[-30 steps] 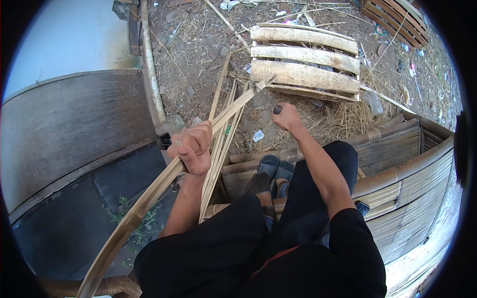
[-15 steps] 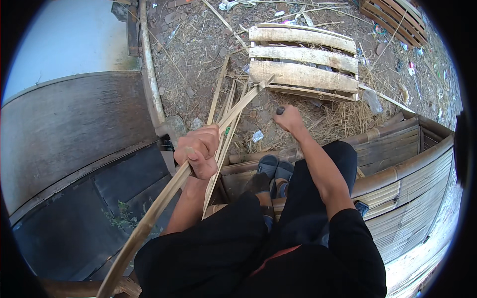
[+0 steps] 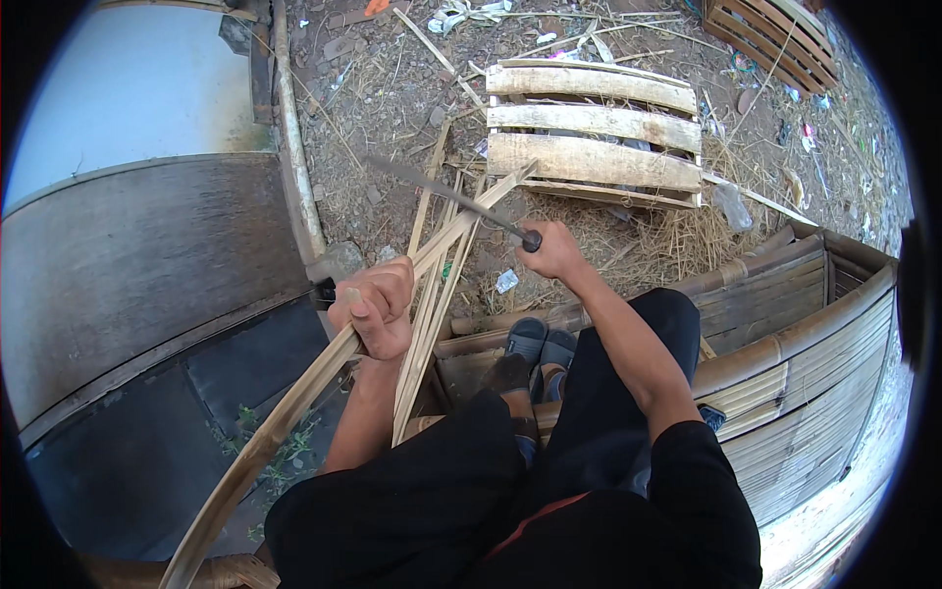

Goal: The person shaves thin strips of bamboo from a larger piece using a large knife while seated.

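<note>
My left hand (image 3: pixel 378 306) is closed in a fist around a long split bamboo strip (image 3: pixel 280 417). The strip slants from the lower left up toward the slatted wooden crate (image 3: pixel 594 169), where its far end appears against the front slats. In my right hand (image 3: pixel 555 251) is the dark handle of a long, narrow-bladed knife (image 3: pixel 432 185). Its blade points up and left, crossing over the strip beyond my left fist; whether it touches the strip I cannot tell. More pale bamboo strips (image 3: pixel 429 332) lie beneath, leaning past my left wrist.
A bamboo bench or frame (image 3: pixel 775 348) with thick pole edges runs at the right and beneath my legs. Dark panels (image 3: pixel 118 452) and a brown board wall (image 3: pixel 147 236) stand at the left. Another crate (image 3: pixel 770 44) sits far right. Straw (image 3: pixel 687 240) and litter cover the ground.
My right hand has shifted slightly left and down, and the knife blade now shows plainly across the strip. My left hand, still gripping the strip, has moved a little left.
</note>
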{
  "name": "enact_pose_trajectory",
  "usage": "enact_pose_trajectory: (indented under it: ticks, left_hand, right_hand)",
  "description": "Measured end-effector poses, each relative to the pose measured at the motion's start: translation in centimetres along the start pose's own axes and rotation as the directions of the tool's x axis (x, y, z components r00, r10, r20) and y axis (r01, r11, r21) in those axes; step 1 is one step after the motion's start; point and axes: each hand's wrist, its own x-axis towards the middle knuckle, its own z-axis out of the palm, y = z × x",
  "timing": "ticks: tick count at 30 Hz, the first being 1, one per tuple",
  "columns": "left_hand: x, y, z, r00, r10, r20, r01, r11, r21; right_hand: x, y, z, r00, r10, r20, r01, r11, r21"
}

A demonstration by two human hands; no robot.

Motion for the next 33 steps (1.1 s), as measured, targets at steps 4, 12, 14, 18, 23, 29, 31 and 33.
enact_pose_trajectory:
  ticks: [4, 12, 14, 18, 23, 29, 31, 33]
  left_hand:
    - [-0.3, 0.2, -0.2, 1.000, 0.009, 0.002, -0.009, 1.000, -0.012]
    - [-0.4, 0.2, -0.3, 1.000, -0.005, -0.027, 0.004, 1.000, -0.013]
    - [-0.6, 0.3, -0.5, 1.000, -0.009, -0.011, 0.009, 1.000, -0.004]
    - [-0.8, 0.2, -0.1, 0.999, 0.002, -0.052, -0.001, 1.000, 0.011]
    - [-0.9, 0.5, 0.2, 1.000, 0.002, -0.030, -0.002, 1.000, 0.008]
    - [-0.6, 0.3, 0.0, 0.997, 0.014, -0.071, -0.011, 0.999, 0.041]
    - [-0.8, 0.3, -0.3, 0.997, 0.012, -0.070, -0.009, 0.999, 0.045]
    - [-1.1, 0.5, -0.7, 0.993, -0.005, -0.117, 0.012, 0.998, 0.055]
  right_hand:
    - [0.2, 8.9, -1.1, 0.911, 0.411, -0.042, -0.413, 0.905, -0.106]
    - [0.6, -2.0, -1.3, 0.996, 0.086, 0.025, -0.086, 0.996, -0.018]
    - [0.9, -2.2, -1.6, 0.997, 0.044, 0.060, -0.042, 0.999, -0.028]
    - [1.9, 5.8, -0.1, 0.924, 0.374, 0.077, -0.374, 0.927, -0.027]
    - [0.4, 8.6, -1.6, 0.876, 0.481, 0.009, -0.477, 0.871, -0.119]
    - [1.3, 1.5, -1.2, 0.985, 0.164, 0.061, -0.162, 0.986, -0.041]
    - [1.1, 1.1, -1.1, 0.982, 0.174, 0.074, -0.171, 0.984, -0.049]
    - [0.9, 2.6, -1.4, 0.961, 0.265, 0.081, -0.259, 0.963, -0.075]
